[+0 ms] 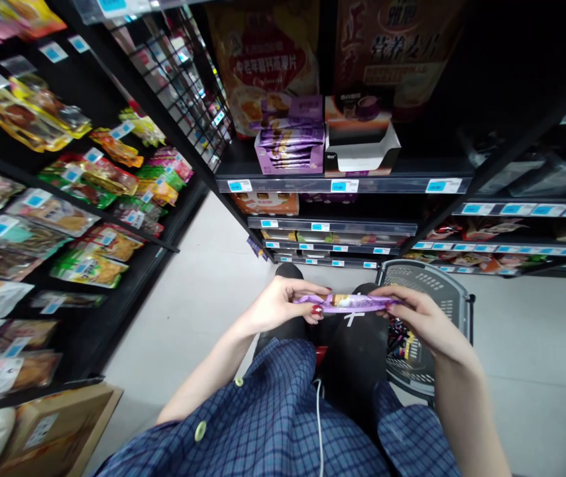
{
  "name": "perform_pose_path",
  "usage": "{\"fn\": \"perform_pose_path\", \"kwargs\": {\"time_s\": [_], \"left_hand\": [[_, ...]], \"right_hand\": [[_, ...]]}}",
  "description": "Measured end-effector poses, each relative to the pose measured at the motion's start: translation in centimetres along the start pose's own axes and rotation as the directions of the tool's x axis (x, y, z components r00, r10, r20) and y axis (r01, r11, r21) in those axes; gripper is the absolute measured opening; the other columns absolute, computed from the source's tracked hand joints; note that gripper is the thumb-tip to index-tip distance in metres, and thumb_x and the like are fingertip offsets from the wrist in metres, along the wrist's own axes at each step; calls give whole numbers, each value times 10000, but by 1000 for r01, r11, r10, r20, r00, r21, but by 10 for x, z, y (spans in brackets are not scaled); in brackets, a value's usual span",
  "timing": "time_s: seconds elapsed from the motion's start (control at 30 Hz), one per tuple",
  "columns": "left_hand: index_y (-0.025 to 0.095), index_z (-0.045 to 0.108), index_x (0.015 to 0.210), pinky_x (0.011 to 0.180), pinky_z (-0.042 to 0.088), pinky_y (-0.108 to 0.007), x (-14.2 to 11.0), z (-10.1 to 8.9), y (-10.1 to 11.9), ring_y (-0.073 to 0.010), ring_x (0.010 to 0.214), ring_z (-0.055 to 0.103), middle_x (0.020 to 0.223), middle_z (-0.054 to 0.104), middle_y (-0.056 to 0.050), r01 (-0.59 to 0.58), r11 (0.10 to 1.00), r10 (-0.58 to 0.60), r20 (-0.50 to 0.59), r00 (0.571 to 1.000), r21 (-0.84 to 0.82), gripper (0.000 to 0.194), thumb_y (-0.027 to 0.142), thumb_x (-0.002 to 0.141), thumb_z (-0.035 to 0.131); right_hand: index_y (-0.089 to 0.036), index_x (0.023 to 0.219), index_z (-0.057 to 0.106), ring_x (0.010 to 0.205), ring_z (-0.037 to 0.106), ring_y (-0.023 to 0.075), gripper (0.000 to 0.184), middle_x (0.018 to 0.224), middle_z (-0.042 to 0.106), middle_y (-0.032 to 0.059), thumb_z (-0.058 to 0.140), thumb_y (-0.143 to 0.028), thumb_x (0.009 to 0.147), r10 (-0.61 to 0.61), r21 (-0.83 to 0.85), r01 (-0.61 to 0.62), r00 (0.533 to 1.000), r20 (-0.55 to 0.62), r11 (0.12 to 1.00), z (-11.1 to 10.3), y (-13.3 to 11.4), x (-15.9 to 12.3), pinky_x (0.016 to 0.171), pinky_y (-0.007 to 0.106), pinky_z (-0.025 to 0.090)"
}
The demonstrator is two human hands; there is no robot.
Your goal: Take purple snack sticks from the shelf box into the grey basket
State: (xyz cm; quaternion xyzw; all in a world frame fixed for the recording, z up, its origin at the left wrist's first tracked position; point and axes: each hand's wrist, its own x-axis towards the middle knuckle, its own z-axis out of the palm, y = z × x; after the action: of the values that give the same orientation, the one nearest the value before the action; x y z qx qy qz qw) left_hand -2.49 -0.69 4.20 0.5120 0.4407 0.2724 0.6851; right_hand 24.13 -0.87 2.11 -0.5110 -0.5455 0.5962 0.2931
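Observation:
Between both hands, above my knees, stretches a slim purple stick packet (347, 304) with a brown and cream picture on it. My left hand (287, 301) pinches one end, fingers closed on the wrapper. At the other end my right hand (409, 308) has its thumb and fingers closed on the packet. Ahead on the shelf, a purple display box (289, 159) holds several similar purple packets stacked flat. Beside that box stands an open white and dark carton (362, 158) with a coffee cup printed on its back panel.
A grey shopping basket (425, 278) with some colourful packets inside stands on the floor by my right leg. Large oatmeal bags (273, 59) stand behind the boxes. Bagged snacks (89, 179) fill the left rack. A cardboard box (59, 430) sits at lower left.

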Motion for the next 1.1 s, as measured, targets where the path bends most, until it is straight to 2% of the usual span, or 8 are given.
{"fn": "perform_pose_path", "kwargs": {"time_s": [0.13, 0.2, 0.37, 0.47, 0.6, 0.83, 0.97, 1.1], "left_hand": [[108, 644, 1087, 749, 545, -284, 0, -3, -4, -148, 709, 684, 900, 716, -87, -11, 983, -2, 68, 998, 184, 339, 132, 750, 619], [114, 628, 1116, 760, 537, -285, 1, -4, -6, -152, 722, 690, 868, 721, -79, -4, 975, -19, 99, 995, 223, 344, 121, 775, 580], [64, 606, 1130, 648, 568, -298, 3, -8, -14, -192, 643, 700, 695, 719, -85, 90, 991, -82, 89, 993, -98, 414, 112, 721, 647], [62, 626, 1100, 656, 581, -314, 4, -11, -16, -217, 674, 708, 740, 728, -112, 122, 953, -106, 71, 992, -277, 450, 88, 659, 708], [69, 628, 1119, 663, 587, -317, 3, -14, -16, -238, 708, 712, 801, 733, -131, 174, 897, -128, 137, 982, -406, 513, 56, 618, 738], [69, 581, 1192, 695, 583, -329, 3, -14, -19, -245, 746, 713, 845, 732, -140, 174, 890, -116, 160, 980, -420, 561, 72, 650, 724], [76, 579, 1193, 742, 574, -337, 5, -13, -26, -245, 820, 706, 909, 725, -150, 148, 930, -106, 140, 984, -336, 483, 107, 722, 680], [65, 585, 1178, 723, 576, -318, 6, -11, -31, -244, 818, 707, 865, 727, -156, 148, 937, -102, 159, 982, -315, 445, 170, 756, 674]], "right_hand": [[-198, 821, 700, 800, 591, 169, 255, 870, 695, 30, 515, -154, 652, 25, 120, -10, 992, -125, 993, 10, 5, 5, 706, 272, 437], [-191, 806, 705, 769, 588, 162, 260, 866, 698, 35, 506, -150, 645, 32, 158, -8, 988, -149, 987, 12, 5, 6, 676, 267, 434], [-183, 878, 709, 680, 592, 146, 237, 832, 704, 43, 567, -181, 688, 11, 240, 28, 987, -160, 970, 11, 4, 3, 654, 275, 459], [-179, 882, 709, 640, 607, 152, 217, 722, 697, 37, 640, -208, 679, 32, 325, 31, 982, -187, 945, 12, 4, 1, 615, 278, 478], [-159, 842, 712, 585, 610, 151, 194, 658, 681, 41, 667, -210, 661, 80, 466, 28, 974, -212, 885, 14, 5, -1, 572, 286, 503], [-161, 869, 709, 575, 631, 153, 209, 736, 695, 58, 679, -244, 679, 113, 580, 53, 963, -246, 813, 18, 7, -2, 550, 295, 539], [-159, 881, 686, 555, 624, 144, 211, 692, 679, 44, 644, -253, 697, 111, 545, 92, 938, -327, 833, 22, 6, -1, 529, 280, 535], [-183, 897, 636, 495, 584, 130, 196, 650, 645, 19, 615, -267, 722, 56, 462, 156, 909, -413, 873, 27, 7, 0, 474, 271, 506]]}}
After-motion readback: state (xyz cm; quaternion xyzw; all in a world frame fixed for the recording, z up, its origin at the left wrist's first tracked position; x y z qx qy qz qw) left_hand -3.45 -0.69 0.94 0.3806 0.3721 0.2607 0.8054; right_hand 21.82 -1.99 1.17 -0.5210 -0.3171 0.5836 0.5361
